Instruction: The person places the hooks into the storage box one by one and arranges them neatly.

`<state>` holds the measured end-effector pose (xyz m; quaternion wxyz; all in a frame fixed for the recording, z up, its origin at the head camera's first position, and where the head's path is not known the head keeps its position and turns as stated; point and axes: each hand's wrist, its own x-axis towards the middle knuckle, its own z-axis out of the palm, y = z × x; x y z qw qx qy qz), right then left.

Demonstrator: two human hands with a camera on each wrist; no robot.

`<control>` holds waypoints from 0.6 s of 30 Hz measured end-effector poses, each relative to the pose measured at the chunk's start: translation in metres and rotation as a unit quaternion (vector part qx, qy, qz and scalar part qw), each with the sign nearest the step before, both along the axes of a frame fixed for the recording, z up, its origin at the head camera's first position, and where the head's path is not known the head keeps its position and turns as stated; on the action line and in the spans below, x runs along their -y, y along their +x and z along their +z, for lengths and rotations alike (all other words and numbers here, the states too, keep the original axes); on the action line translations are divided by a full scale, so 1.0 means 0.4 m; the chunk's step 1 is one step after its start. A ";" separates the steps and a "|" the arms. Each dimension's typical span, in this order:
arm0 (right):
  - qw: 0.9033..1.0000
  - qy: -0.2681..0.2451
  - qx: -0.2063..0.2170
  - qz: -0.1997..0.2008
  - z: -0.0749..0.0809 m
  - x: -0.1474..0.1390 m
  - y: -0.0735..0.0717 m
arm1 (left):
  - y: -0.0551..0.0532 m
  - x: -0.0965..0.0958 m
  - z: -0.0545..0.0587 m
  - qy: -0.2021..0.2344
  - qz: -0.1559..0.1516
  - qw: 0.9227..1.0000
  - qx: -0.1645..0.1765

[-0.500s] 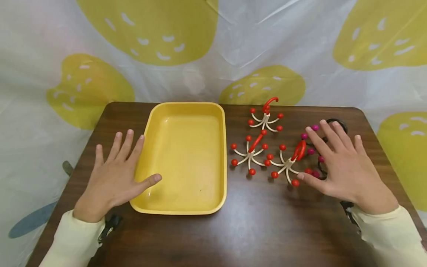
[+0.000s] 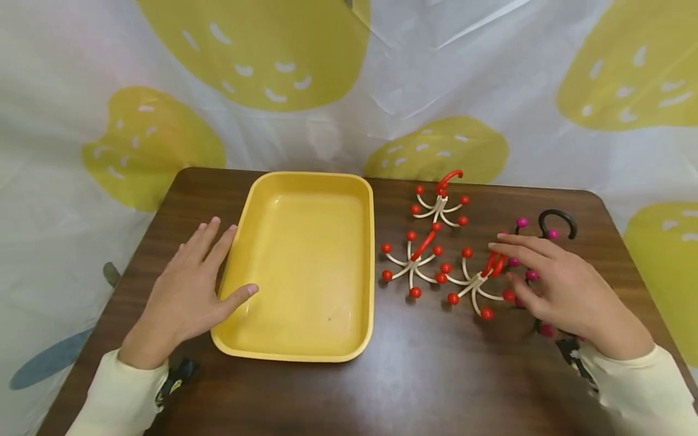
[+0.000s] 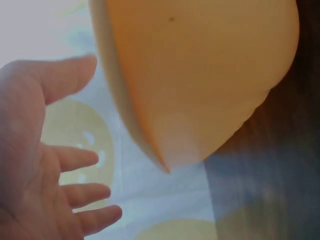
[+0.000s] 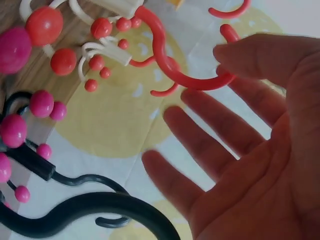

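My left hand (image 2: 182, 297) hovers beside the left rim of a yellow tray (image 2: 305, 272), fingers straight and thumb over the tray. No object is held there. My right hand (image 2: 572, 290) is over the right of the table, fingers stretched and slightly bent. Near its thumb and fingertips is the red hook (image 4: 162, 55) of a white frame (image 2: 477, 283) with red-balled prongs; whether they touch, I cannot tell. Two like red-and-white frames stand farther left, one at the front (image 2: 412, 263) and one behind (image 2: 439, 206). Black hooked frames with pink balls (image 4: 13, 131) lie partly hidden under the right hand.
Everything rests on a dark wooden table (image 2: 414, 387). Behind it hangs a white cloth (image 2: 322, 139) printed with yellow shapes, close to the far table edge. The red-and-white frames stand close together, right of the tray.
My right hand has turned and drawn its fingers together, lowering toward the nearest red hook. The left hand's fingers are closer together. The view has shifted slightly.
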<state>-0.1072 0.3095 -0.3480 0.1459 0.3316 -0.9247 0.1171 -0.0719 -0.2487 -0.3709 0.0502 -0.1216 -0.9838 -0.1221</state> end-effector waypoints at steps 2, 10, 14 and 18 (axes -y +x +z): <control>1.000 -0.021 0.000 0.022 -0.005 -0.002 -0.006 | 0.003 0.004 -0.009 0.020 0.006 1.000 -0.011; 0.996 -0.064 -0.015 0.060 -0.014 -0.014 -0.018 | -0.007 0.023 -0.039 0.119 0.028 0.992 0.024; 0.997 -0.058 -0.013 0.054 -0.003 -0.010 -0.025 | -0.008 0.033 -0.063 0.144 0.029 0.988 0.043; 0.997 -0.056 -0.010 0.047 -0.001 -0.008 -0.024 | -0.012 0.040 -0.083 0.165 0.020 0.985 0.046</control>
